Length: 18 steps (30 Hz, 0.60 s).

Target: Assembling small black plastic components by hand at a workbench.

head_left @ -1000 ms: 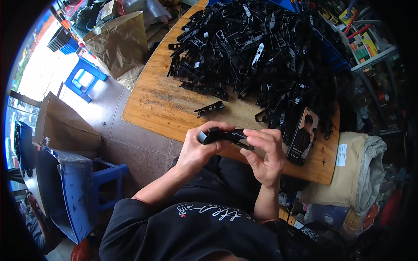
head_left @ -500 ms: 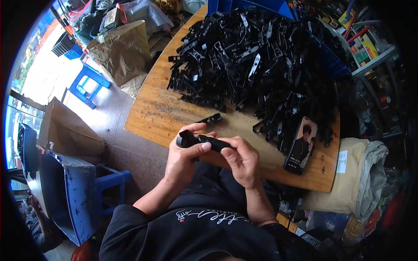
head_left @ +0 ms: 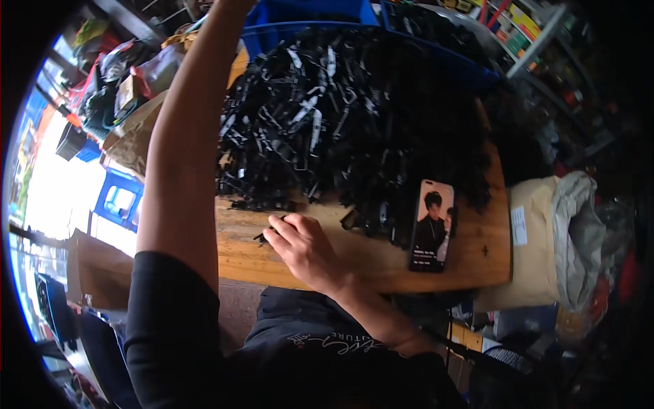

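My right hand (head_left: 304, 249) is low over the table's near left part, its fingers bent and closed on a small black clip-like part (head_left: 259, 238). Only a dark end of that part shows beside the fingertips; the rest is hidden. Up the left side my left arm (head_left: 180, 136) stretches far forward, past the top edge of the picture, and the hand itself is out of sight. A large heap of black clip-like parts (head_left: 313, 123), some with shiny metal faces, covers the far half of the wooden table (head_left: 368, 262).
A phone (head_left: 433, 228) with a lit screen lies right of my right hand. Blue bins (head_left: 310, 15) stand behind the heap. A paper sack (head_left: 535, 238) is beyond the table's right edge. On the left are a blue stool (head_left: 117, 198) and a cardboard box (head_left: 102, 269).
The long black piece that both hands held is no longer seen. My left arm has swung forward out of the picture. My right hand has moved onto the small part on the table.
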Each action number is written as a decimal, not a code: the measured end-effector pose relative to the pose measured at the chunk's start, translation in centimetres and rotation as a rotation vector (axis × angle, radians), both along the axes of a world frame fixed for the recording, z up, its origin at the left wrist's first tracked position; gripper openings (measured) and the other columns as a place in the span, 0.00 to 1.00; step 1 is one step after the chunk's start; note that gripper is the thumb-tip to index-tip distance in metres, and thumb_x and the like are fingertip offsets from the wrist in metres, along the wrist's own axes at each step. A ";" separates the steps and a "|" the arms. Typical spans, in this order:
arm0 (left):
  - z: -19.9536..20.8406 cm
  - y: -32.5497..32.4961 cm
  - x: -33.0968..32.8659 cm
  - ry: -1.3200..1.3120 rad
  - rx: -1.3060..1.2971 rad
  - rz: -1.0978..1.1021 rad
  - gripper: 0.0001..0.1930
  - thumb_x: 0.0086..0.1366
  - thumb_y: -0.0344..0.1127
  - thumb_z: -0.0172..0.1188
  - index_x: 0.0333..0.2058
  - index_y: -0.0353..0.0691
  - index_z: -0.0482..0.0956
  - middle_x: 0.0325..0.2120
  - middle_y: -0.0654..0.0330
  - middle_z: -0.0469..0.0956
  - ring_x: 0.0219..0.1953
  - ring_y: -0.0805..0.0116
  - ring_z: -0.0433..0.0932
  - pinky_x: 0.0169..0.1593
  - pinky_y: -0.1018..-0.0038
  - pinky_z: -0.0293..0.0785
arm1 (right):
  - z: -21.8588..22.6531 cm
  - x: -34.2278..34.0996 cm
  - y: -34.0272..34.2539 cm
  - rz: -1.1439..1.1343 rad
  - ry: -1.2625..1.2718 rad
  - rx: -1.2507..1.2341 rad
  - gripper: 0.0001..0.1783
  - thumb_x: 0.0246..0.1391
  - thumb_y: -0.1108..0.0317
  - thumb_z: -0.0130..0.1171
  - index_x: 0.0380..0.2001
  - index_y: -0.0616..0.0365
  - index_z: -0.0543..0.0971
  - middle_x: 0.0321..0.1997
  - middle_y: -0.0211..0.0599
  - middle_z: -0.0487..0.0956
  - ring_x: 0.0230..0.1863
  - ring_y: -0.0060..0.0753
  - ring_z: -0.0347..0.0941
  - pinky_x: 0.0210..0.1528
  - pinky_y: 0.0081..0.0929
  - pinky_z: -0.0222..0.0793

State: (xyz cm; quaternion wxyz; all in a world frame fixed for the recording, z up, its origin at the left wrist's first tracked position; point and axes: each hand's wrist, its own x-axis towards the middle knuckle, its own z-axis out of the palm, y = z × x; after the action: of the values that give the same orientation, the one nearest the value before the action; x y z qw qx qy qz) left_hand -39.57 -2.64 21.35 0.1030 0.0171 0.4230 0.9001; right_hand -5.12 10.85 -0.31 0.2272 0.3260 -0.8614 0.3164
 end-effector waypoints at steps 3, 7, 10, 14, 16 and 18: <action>-5.5 -6.8 -0.6 0.673 -0.279 -0.008 0.39 0.52 0.55 0.55 0.59 0.52 0.50 0.59 0.58 0.52 0.55 0.55 0.58 0.52 0.45 0.57 | -0.2 0.6 -1.4 0.041 -0.070 0.173 0.18 0.40 0.73 0.56 0.40 0.58 0.72 0.37 0.34 0.70 0.41 0.35 0.64 0.44 0.29 0.62; -11.1 1.5 21.4 0.605 -0.557 0.011 0.22 0.56 0.43 0.53 0.45 0.35 0.72 0.43 0.57 0.74 0.43 0.68 0.74 0.41 0.75 0.71 | 1.1 1.4 2.9 -0.078 -0.285 -0.343 0.20 0.43 0.75 0.59 0.43 0.60 0.71 0.35 0.36 0.71 0.37 0.36 0.67 0.42 0.28 0.65; -15.6 1.9 30.8 0.332 -0.558 -0.108 0.22 0.58 0.44 0.53 0.45 0.33 0.71 0.42 0.55 0.73 0.41 0.66 0.74 0.41 0.75 0.70 | 1.6 3.0 4.1 -0.002 -0.385 -0.772 0.16 0.46 0.76 0.59 0.40 0.63 0.70 0.39 0.40 0.73 0.42 0.28 0.69 0.46 0.23 0.64; -19.8 2.8 36.9 0.010 -0.157 -0.249 0.15 0.59 0.35 0.54 0.42 0.31 0.72 0.34 0.57 0.74 0.32 0.70 0.74 0.37 0.77 0.70 | 3.3 4.8 5.5 -0.086 -0.122 -0.454 0.17 0.38 0.75 0.63 0.36 0.57 0.74 0.43 0.38 0.73 0.43 0.37 0.68 0.46 0.29 0.63; -20.5 2.7 37.2 -0.009 -0.162 -0.222 0.11 0.58 0.30 0.55 0.39 0.32 0.73 0.26 0.59 0.74 0.25 0.73 0.72 0.33 0.79 0.69 | 3.8 5.3 8.2 -0.086 -0.133 -0.321 0.17 0.38 0.74 0.64 0.36 0.56 0.76 0.42 0.37 0.74 0.43 0.37 0.69 0.46 0.30 0.64; -21.0 2.5 36.8 0.008 -0.193 -0.230 0.10 0.59 0.30 0.54 0.39 0.32 0.72 0.25 0.59 0.74 0.25 0.72 0.72 0.32 0.78 0.69 | 3.5 5.1 13.6 -0.373 -0.033 -0.350 0.12 0.44 0.74 0.60 0.35 0.58 0.77 0.42 0.37 0.75 0.40 0.29 0.70 0.42 0.25 0.67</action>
State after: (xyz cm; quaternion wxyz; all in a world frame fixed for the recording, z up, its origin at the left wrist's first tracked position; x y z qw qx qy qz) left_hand -2.77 -0.17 0.39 0.2051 0.0590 0.5032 0.8374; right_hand 0.00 24.43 3.19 0.3206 0.1120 -0.8424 0.4185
